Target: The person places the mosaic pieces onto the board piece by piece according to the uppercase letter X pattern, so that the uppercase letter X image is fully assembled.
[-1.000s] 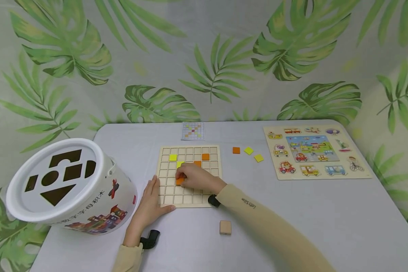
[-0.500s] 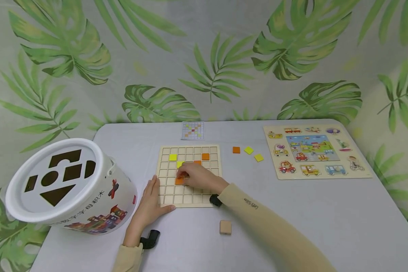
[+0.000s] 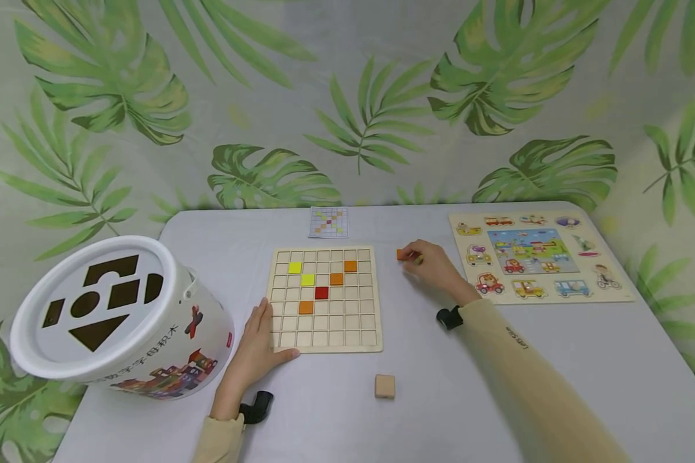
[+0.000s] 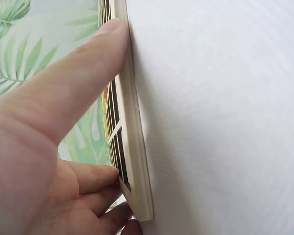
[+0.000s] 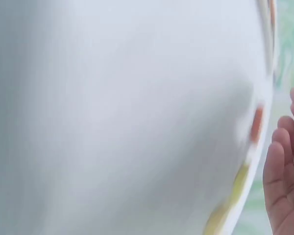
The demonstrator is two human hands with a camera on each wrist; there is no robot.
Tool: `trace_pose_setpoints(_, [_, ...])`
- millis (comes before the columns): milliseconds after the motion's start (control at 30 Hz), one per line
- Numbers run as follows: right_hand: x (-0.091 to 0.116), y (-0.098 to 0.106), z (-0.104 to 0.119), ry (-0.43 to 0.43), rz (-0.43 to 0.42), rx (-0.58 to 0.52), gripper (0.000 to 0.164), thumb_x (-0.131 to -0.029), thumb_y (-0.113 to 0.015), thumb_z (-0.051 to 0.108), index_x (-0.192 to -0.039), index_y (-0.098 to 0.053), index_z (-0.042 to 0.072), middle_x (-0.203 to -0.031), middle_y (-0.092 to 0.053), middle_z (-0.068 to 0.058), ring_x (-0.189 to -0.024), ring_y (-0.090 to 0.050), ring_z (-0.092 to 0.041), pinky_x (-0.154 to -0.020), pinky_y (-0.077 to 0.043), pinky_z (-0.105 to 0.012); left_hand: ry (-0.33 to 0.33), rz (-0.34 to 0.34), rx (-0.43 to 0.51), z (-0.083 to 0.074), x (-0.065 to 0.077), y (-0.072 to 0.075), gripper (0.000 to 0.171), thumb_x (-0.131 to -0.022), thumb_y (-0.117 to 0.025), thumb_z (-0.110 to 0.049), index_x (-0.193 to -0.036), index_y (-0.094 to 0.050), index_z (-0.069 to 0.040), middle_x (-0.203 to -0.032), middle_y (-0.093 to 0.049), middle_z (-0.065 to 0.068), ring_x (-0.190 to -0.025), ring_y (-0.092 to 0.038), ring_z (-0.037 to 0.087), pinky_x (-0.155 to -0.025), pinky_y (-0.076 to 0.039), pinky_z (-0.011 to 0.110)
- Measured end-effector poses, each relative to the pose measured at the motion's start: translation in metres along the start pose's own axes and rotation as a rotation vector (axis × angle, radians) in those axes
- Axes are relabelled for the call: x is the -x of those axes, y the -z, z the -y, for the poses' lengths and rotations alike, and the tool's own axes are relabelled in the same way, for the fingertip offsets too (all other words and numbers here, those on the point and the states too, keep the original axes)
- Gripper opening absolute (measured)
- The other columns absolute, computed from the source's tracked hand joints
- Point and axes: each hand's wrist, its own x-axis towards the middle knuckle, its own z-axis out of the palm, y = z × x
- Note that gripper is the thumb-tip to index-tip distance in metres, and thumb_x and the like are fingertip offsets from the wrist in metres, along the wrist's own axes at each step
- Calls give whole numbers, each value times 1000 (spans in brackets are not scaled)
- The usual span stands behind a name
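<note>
Pale gridded board (image 3: 350, 321), red tile (image 3: 321, 293), green leaf-print backdrop (image 3: 359, 122)

On one gridded board (image 3: 343, 323), three orange tiles (image 3: 336, 279), two yellow tiles (image 3: 307, 280) and one red tile (image 3: 321, 293) are counted.

Beige sleeves (image 3: 541, 379), the right printed with dark lettering (image 3: 517, 337), are worn behind the hands (image 3: 256, 352). Black cameras (image 3: 450, 317) are worn nearer them.

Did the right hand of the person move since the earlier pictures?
Yes. In the head view, the right hand moved rightward, off the grid board, toward the loose orange tile.
</note>
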Motion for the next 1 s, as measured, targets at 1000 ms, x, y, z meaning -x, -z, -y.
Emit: trace_pose_setpoints(1000, [4, -15, 24, 115, 72, 35, 23, -77, -70, -8, -98, -66, -1, -99, -63, -10, -92, -58, -27, -78, -50, -38, -11, -15, 12, -1, 1, 0, 108, -74, -83, -24, -146, -12, 14, -155, -4, 28, -140, -2, 46, -109, -11, 60])
